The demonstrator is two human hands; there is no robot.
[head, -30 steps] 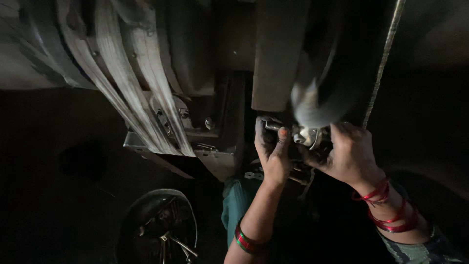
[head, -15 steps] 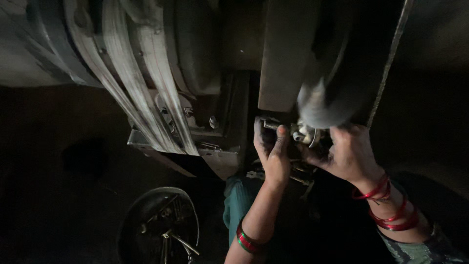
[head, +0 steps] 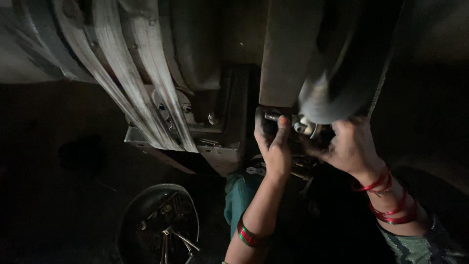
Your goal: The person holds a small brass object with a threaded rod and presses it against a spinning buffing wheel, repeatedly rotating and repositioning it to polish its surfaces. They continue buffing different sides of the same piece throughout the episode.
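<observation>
In dim light, my left hand (head: 273, 146) grips a threaded bolt with a spring (head: 271, 117) on the underside of a machine, thumb pressed against its end. My right hand (head: 344, 146) reaches in from the right and holds a small pale metal fitting (head: 305, 128) just beside the bolt. Both hands wear red bangles at the wrist. A dark rounded drum or wheel (head: 337, 83) hangs right above the hands and hides the fitting's top.
Pale flat belts (head: 146, 88) run diagonally over large pulleys at upper left. A metal bracket (head: 215, 146) sits left of the hands. A round dark pan (head: 159, 225) with several tools and bolts lies on the floor at lower left. Teal cloth (head: 239, 195) covers my knee.
The view has shifted slightly; both hands stay on the bolt and fitting with only small finger movements.
</observation>
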